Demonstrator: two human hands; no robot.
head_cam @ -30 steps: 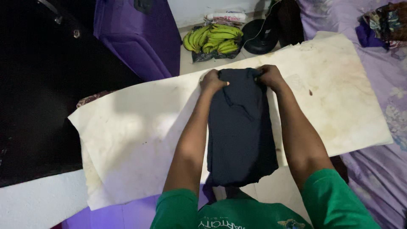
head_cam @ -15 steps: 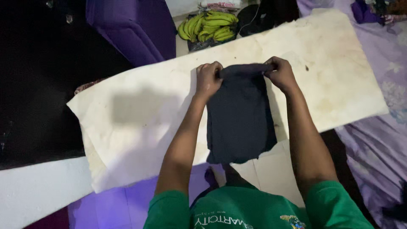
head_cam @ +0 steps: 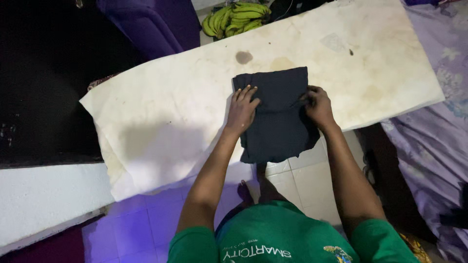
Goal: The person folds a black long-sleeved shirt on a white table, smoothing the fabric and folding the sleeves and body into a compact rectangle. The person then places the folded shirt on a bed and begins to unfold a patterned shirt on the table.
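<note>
Head view: dark folded cloth [head_cam: 279, 117] lengthwise away.

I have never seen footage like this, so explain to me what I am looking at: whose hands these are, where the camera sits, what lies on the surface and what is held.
There is no machine here. A person wears one camera on the head, looking down at their own two bare hands.

A wide, stained cream-white padded board fills the middle. On it lies a folded dark navy cloth garment, its near end hanging over the board's edge. The left hand presses flat on the garment's left side; the right hand pinches its right edge.

Beyond the board lies a bunch of green bananas. A floral lilac bedsheet is at the right.
</note>
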